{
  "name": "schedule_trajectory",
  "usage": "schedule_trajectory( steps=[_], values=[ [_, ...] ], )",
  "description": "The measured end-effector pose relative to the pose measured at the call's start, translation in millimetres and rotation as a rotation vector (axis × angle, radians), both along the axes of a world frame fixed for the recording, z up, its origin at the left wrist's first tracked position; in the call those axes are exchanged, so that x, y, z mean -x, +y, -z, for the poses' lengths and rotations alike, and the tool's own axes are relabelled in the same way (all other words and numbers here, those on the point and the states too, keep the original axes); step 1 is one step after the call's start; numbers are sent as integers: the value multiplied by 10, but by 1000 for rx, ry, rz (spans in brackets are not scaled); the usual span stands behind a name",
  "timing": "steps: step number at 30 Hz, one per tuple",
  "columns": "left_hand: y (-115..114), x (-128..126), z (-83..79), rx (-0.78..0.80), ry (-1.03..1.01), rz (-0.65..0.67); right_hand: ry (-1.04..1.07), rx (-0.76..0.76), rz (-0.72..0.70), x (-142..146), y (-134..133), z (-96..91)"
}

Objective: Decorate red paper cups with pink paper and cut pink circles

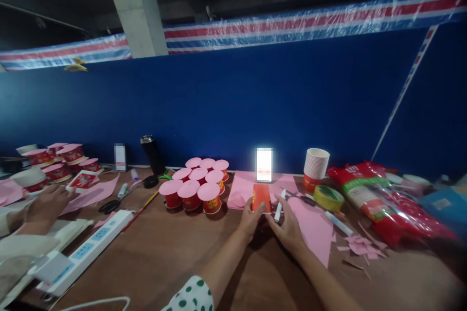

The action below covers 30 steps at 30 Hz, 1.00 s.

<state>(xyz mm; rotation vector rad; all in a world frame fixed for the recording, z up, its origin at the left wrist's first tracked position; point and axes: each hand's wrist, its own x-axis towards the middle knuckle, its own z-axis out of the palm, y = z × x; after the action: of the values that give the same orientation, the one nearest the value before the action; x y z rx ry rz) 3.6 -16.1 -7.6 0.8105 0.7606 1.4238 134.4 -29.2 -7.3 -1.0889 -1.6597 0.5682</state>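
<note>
My left hand [250, 221] is closed around the side of an orange-red paper cup [261, 197] with yellow lettering. In my right hand [289, 228] is a white pen-shaped tube [280, 206], held slanted just right of the cup; its kind is not clear. Behind both hands lie pink paper sheets [241, 184], and one pink sheet [315, 233] extends to the right. A pair of scissors [308, 200] rests beyond my right hand. To the left, several red paper cups [209, 204] stand grouped with pink paper discs on top.
At right are a stack of paper cups [316, 163], yellow tape [328, 198], another white tube [339, 223], pink scraps [361, 245] and a red plastic bag [379, 199]. A bright phone [264, 165] stands behind. At left are a power strip [91, 248], a black bottle [152, 155] and a co-worker's hand [47, 206].
</note>
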Motion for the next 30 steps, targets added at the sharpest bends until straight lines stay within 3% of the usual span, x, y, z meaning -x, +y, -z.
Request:
schedule_trajectory(
  steps=[20,30],
  values=[
    [6,26,60,-46,-9,21,-28,-22,1,1,-1,17],
    [10,35,45,5,-73,56,-82,-45,52,7,-2,20]
  ],
)
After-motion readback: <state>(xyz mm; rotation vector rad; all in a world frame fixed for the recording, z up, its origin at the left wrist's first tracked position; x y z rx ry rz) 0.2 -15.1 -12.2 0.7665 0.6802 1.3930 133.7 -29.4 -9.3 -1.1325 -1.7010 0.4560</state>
